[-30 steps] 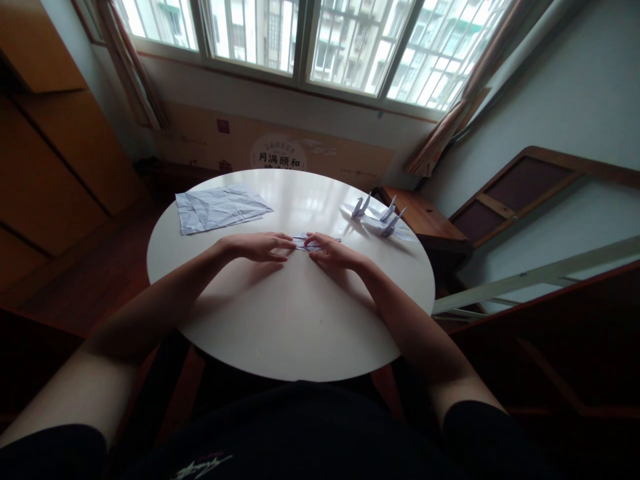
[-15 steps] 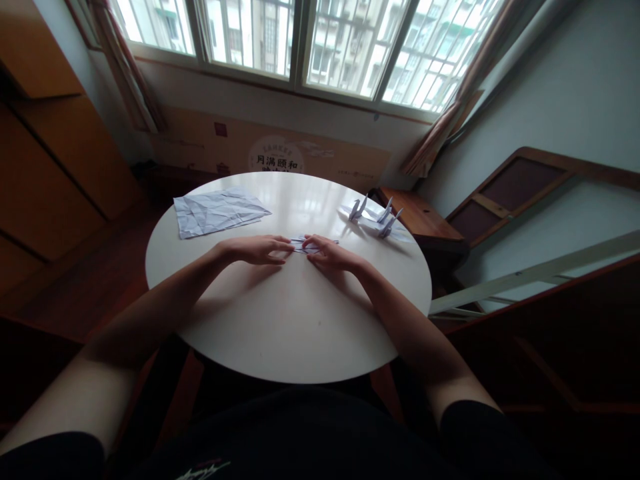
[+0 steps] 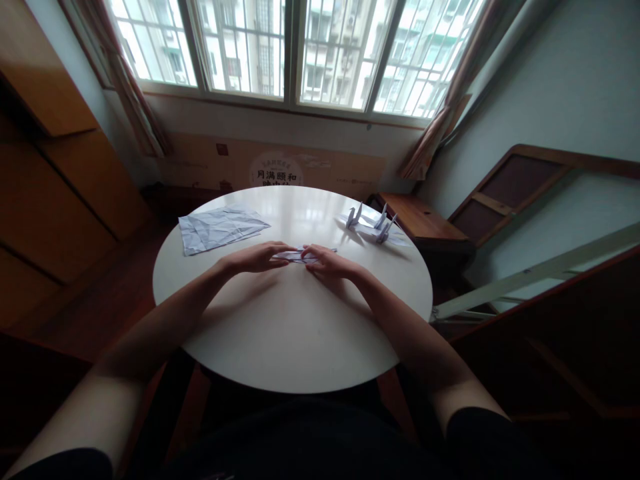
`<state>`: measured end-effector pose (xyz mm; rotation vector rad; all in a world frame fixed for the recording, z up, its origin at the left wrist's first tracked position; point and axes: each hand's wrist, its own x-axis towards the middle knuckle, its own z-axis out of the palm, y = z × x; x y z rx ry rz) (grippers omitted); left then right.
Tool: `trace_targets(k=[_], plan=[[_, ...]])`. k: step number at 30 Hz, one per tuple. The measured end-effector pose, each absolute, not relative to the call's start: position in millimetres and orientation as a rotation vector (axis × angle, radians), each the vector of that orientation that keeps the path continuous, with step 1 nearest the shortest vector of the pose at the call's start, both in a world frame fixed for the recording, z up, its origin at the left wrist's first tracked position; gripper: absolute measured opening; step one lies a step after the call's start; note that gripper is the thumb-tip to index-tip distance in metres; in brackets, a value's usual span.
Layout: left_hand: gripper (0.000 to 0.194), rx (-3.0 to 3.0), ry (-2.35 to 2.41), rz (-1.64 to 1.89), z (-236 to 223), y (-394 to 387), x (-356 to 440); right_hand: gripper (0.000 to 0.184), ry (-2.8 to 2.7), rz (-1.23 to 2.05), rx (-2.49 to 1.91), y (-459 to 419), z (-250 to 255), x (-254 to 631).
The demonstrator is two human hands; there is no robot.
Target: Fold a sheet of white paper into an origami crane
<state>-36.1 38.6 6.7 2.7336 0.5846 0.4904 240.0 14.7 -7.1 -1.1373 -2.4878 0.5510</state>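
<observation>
A small folded piece of white paper (image 3: 295, 255) lies near the middle of the round white table, low and narrow. My left hand (image 3: 257, 258) has its fingers and thumb closed about the paper's left end. From the other side, my right hand (image 3: 327, 261) grips it with bent fingers, thumb near the front edge. A thin tip of the paper pokes out beyond the right knuckles. The fingers cover much of its folds.
Creased white paper sheets (image 3: 223, 229) lie at the table's back left. Several folded paper cranes (image 3: 383, 230) stand at the back right on more paper. The round table (image 3: 295, 340) has a wooden cabinet (image 3: 420, 217) behind it at right.
My left hand's thumb and fingers, spread apart at the paper's edge before, have come together on its left end. The right hand stays on the paper. The camera view has shifted slightly upward.
</observation>
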Motion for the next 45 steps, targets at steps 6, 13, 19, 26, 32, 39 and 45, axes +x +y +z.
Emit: trace_targets(k=[6,13,19,26,32,39,45], plan=[[0.043,2.768,0.505,0.602,-14,47,-29,0.033,-2.495,0.530,-1.134,17,-9,241],[0.032,2.724,0.442,0.604,-20,50,-30,0.035,-2.500,0.475,-1.105,17,-11,240],[0.032,2.688,0.466,0.577,-18,53,-33,0.052,-2.422,0.465,-1.160,17,-9,241],[0.032,2.667,0.453,0.543,-13,49,-35,0.042,-2.112,0.280,-1.169,25,-1,251],[0.035,2.713,0.468,0.524,-12,46,-35,0.019,-2.239,0.409,-1.129,24,-1,248],[0.039,2.692,0.495,0.433,-10,46,-38,0.018,-2.393,0.463,-1.194,18,-2,242],[0.041,2.670,0.528,0.404,-11,47,-39,0.023,-2.456,0.421,-1.267,15,0,240]])
